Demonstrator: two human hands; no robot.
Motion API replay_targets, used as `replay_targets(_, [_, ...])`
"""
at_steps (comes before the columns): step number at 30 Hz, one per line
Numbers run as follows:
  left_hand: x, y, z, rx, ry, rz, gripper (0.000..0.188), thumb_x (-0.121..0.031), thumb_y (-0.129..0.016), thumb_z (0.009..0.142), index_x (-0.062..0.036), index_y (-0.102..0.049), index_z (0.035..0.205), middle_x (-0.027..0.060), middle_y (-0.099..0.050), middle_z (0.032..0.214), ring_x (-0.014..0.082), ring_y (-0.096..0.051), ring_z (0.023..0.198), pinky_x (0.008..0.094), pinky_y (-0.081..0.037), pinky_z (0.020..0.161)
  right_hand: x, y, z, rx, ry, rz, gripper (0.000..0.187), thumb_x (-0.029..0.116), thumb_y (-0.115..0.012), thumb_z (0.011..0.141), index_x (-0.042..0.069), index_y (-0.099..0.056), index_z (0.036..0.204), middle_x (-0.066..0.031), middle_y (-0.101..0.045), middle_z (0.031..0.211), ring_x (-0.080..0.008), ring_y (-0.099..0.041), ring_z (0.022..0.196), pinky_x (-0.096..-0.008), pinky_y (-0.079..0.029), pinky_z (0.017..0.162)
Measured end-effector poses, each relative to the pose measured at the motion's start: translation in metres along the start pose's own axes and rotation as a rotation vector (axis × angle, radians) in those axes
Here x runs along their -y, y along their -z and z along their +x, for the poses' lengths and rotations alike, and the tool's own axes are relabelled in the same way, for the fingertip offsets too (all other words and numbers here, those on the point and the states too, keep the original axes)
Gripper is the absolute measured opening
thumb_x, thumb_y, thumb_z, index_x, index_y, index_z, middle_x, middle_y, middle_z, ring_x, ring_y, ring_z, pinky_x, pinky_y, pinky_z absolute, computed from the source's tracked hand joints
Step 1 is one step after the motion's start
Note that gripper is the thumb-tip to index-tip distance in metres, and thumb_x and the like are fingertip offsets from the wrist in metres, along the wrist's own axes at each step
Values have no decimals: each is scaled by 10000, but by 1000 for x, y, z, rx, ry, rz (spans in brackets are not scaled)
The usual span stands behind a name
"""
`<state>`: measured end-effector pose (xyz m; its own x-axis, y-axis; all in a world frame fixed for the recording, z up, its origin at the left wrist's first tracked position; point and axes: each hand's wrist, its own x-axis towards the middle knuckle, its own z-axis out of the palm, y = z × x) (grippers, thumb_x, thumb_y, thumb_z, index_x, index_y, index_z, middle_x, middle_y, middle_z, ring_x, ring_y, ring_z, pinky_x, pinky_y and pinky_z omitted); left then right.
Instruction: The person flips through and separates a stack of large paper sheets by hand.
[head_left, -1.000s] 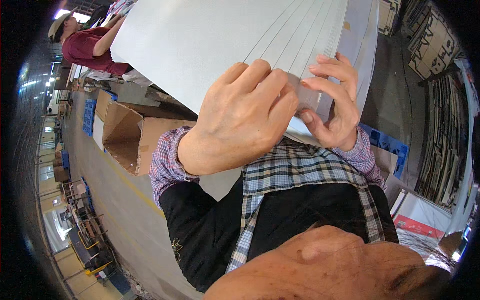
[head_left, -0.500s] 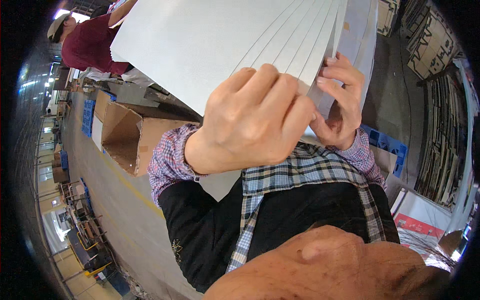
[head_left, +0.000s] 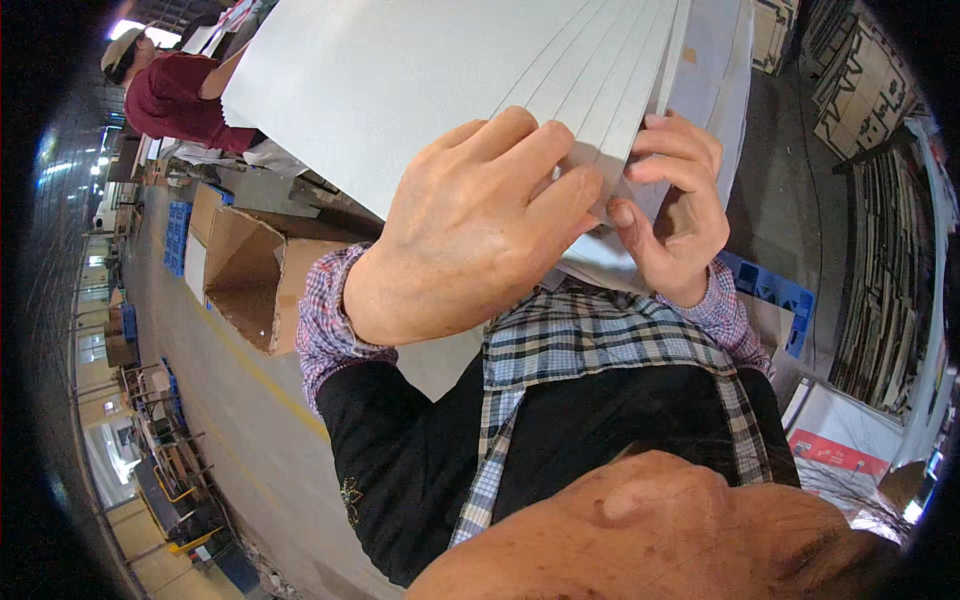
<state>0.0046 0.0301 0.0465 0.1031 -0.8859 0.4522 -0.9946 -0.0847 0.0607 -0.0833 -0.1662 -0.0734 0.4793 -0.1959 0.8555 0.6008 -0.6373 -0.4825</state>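
Item: stack of white sheets [head_left: 420,110], held up before chest, edges fanned.
L hand [head_left: 470,230]: clamped on lower corner.
R hand [head_left: 675,200]: thumb/fingers pinching fanned edges.
Progress (est.): mid-sort; sheets separated, none pulled off.
Nearby: open carton [head_left: 255,280] on floor.

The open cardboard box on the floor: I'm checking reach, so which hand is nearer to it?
Left. The left hand grips the white sheets just right of the cardboard box; the right hand holds them farther right.
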Motion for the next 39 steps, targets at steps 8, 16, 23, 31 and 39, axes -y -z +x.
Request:
replay_targets(8, [-5,-2,2,-104,-18,64,324,-32,-809,712,-26,-721,1024,86,-660,922,269,-657,796,371,-539,643,-1,1,-1,35,-108,80,369,116,-868,755,59,-704,1081,-130,-682,1173,-352,-566,1232,-507,-402,1087])
replay_targets(16, [-11,-19,12,-114,-91,222,216,-105,-679,666,-33,-626,862,74,-598,862,243,-615,758,343,-492,617,7,-2,1,141,103,-193,349,249,-897,712,56,-801,986,-146,-616,1290,-377,-533,1269,-603,-350,1111])
replay_targets(23, [-2,-18,-10,-105,-62,231,243,-76,-672,650,-24,-645,886,93,-639,908,256,-641,792,349,-501,627,7,-5,1,127,118,-210,290,207,-842,765,82,-809,1024,-120,-650,1279,-364,-542,1255,-602,-351,1098])
replay_targets(31, [-4,-12,-10,9,-13,109,377,-104,-834,718,-22,-700,1061,87,-654,1001,265,-651,861,378,-521,706,-1,8,2,166,29,-2,361,168,-806,797,62,-750,1137,-154,-673,1274,-380,-574,1245,-596,-355,1114])
replay_targets(39, [-6,-13,-6,-72,-34,115,349,-52,-789,720,9,-697,1051,104,-651,955,282,-660,813,369,-537,668,-5,-1,-5,78,48,20,412,218,-834,814,57,-729,1177,-176,-658,1293,-390,-580,1258,-615,-343,1131])
